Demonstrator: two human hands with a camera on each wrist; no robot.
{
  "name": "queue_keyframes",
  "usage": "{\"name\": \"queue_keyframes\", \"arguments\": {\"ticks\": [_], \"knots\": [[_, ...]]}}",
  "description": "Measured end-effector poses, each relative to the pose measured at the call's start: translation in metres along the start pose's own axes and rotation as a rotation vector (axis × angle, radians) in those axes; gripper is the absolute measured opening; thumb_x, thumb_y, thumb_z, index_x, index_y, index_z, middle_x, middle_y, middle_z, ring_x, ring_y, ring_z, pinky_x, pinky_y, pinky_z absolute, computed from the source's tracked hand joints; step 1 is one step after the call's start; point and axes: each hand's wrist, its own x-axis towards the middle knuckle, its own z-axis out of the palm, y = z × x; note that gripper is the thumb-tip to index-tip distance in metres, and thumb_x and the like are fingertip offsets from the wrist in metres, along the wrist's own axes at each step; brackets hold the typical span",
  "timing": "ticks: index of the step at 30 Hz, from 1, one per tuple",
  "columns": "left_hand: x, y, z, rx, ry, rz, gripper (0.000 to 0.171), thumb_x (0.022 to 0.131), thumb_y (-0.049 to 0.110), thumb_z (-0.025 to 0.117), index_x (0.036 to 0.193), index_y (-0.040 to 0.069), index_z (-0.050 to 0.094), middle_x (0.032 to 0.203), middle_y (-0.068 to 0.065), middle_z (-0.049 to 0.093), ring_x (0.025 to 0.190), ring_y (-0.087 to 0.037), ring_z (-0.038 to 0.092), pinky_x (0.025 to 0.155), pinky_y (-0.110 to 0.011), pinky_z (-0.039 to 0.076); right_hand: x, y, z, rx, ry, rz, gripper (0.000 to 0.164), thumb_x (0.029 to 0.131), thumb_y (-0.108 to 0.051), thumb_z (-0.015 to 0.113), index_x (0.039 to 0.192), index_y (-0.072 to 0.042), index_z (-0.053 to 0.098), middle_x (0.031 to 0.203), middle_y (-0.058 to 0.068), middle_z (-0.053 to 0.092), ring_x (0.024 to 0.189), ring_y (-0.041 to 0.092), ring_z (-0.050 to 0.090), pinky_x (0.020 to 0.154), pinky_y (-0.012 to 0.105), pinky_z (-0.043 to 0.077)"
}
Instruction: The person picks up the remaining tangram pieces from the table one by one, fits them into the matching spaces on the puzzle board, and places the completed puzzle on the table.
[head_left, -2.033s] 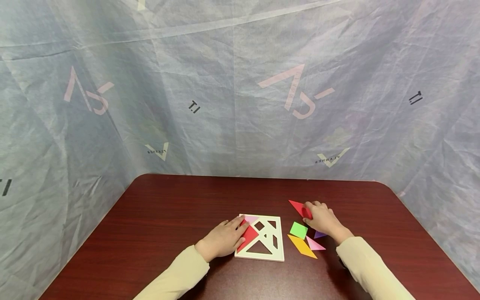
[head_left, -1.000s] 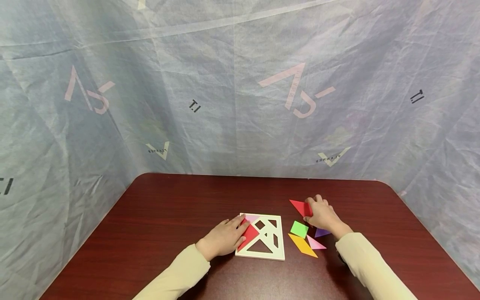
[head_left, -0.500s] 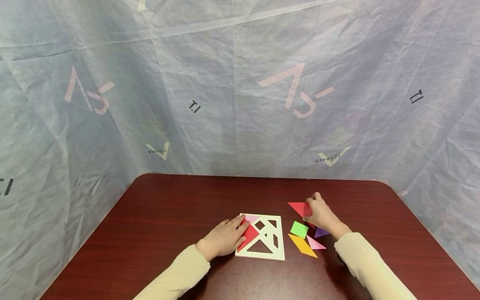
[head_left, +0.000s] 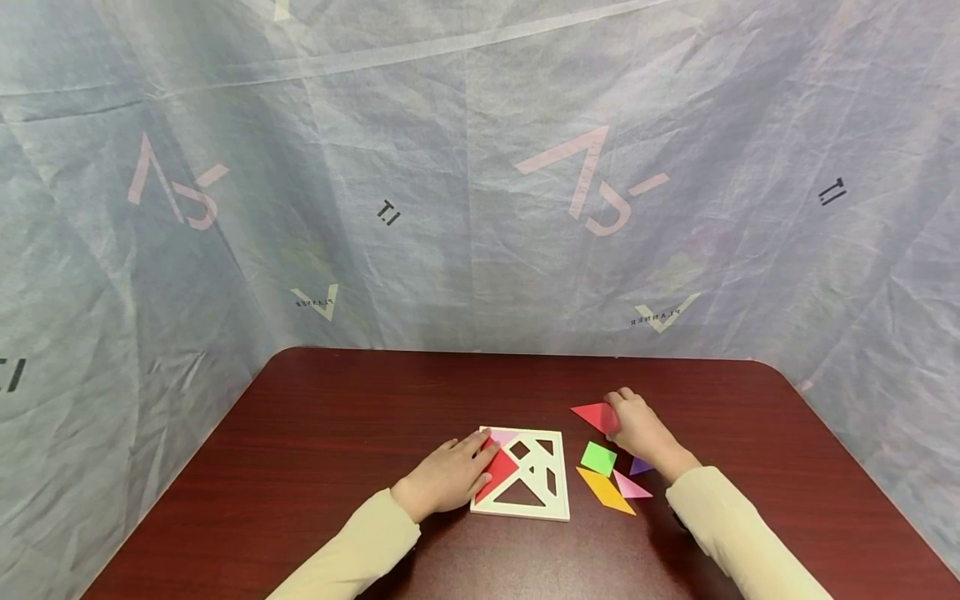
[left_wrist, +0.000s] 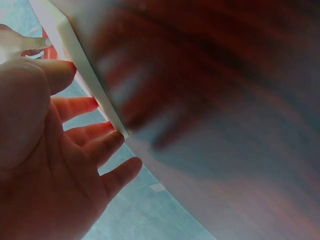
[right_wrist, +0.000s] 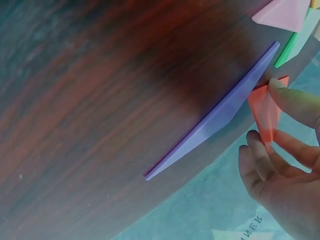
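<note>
My left hand lies with fingers spread over the left edge of a white tangram board. Its fingertips touch a red triangle set in the board, beside a pink piece in the upper left corner. Several cutouts in the board show the dark table through them. To the right, my right hand pinches a second red triangle between thumb and fingers. The right wrist view shows this red triangle tilted in the grip, close to a large purple triangle.
Between board and right hand lie a green square, a yellow-orange parallelogram and a pink triangle. The purple triangle is partly hidden by the right wrist. A grey printed cloth hangs behind the dark red table.
The right hand has gripped the red triangle, turned it a little and shifted it slightly left. The left hand and the board have stayed in place.
</note>
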Motion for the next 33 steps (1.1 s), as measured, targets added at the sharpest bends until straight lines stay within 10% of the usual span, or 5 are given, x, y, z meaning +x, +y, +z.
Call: {"name": "queue_keyframes", "arguments": {"ticks": [33], "knots": [[0.000,0.001,-0.005,-0.002,-0.029,-0.004,0.044,0.094,0.031,0.047,0.134,0.011,0.047,0.140,-0.012,0.043,0.127,-0.022,0.045,0.096,-0.040,0.044,0.001,-0.012,-0.003,-0.040,0.121,-0.055,0.028,0.069,0.009,0.067,0.095,-0.002,0.065,0.085,0.009,0.058,0.067,0.019,0.055,0.067,0.039,0.053]]}}
